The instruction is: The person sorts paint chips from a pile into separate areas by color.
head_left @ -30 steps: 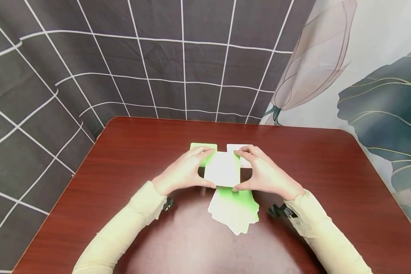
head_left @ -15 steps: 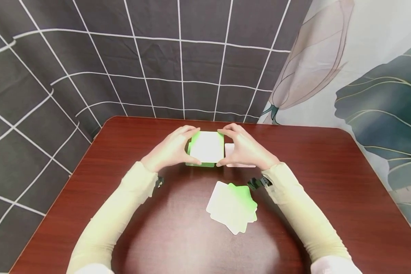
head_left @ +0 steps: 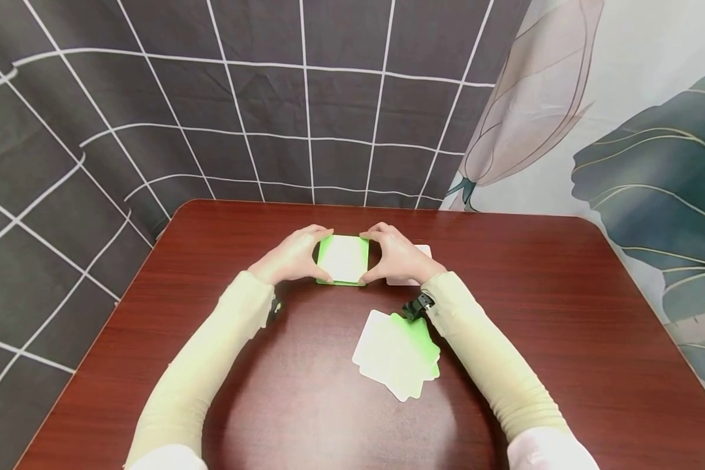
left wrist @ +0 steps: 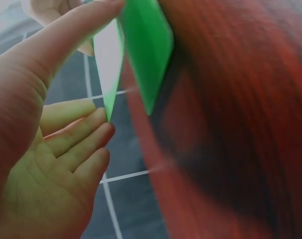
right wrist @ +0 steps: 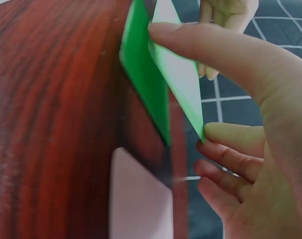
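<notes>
A white-and-green card (head_left: pixel 343 258) hangs just above a green card (head_left: pixel 326 277) that lies on the red-brown table (head_left: pixel 564 313). My left hand (head_left: pixel 294 256) pinches the held card's left edge and my right hand (head_left: pixel 395 256) pinches its right edge. In the left wrist view the held card (left wrist: pixel 108 64) shows edge-on beside the green card (left wrist: pixel 148 45), with fingers (left wrist: pixel 66 45) on it. The right wrist view has the held card (right wrist: pixel 183 79) above the green card (right wrist: pixel 143 74), my thumb (right wrist: pixel 211 45) across its edge.
A pale pink card (head_left: pixel 414 266) lies right of the green one, partly under my right hand; it also shows as a pink card (right wrist: pixel 141 199). A loose fan of white and green cards (head_left: pixel 396 356) lies nearer me. A checked curtain (head_left: pixel 153 98) hangs behind the table.
Both hands carried the card away from me and to the left, from above the fanned pile to just over the green card at the far side.
</notes>
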Tool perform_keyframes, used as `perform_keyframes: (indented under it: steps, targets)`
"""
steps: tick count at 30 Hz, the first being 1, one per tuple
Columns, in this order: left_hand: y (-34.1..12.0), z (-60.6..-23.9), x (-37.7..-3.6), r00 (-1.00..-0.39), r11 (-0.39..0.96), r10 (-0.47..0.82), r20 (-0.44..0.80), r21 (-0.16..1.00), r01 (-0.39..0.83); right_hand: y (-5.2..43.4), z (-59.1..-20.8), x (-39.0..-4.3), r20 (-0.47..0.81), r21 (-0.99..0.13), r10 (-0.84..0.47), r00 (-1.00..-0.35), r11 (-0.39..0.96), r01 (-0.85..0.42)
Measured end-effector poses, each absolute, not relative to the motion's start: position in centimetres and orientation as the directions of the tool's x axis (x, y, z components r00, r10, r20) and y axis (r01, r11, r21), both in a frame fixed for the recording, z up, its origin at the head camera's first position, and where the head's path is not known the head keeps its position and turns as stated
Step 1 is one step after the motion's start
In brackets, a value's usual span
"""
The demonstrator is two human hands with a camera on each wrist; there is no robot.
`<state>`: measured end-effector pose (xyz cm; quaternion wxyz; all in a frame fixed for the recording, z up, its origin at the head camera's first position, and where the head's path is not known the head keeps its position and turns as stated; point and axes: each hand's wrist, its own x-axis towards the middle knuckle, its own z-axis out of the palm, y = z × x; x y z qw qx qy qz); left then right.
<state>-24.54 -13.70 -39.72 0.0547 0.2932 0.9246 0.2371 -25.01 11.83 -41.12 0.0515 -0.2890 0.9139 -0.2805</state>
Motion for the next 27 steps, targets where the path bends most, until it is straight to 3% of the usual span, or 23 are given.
perform_keyframes:
  steps: [19,27]
  targets:
    - [-13.8,-41.4,-25.0,-0.822,0.717,0.568,-0.026,0.506,0.480,11.4,-42.6,-25.6,-0.045,-0.493,-0.555,-0.830,0.736,-0.465]
    - [-13.9,-41.3,-24.7,-0.835,0.717,0.551,-0.001,0.513,0.473,11.5,-41.4,-25.1,-0.013,-0.499,-0.557,-0.830,0.723,-0.477]
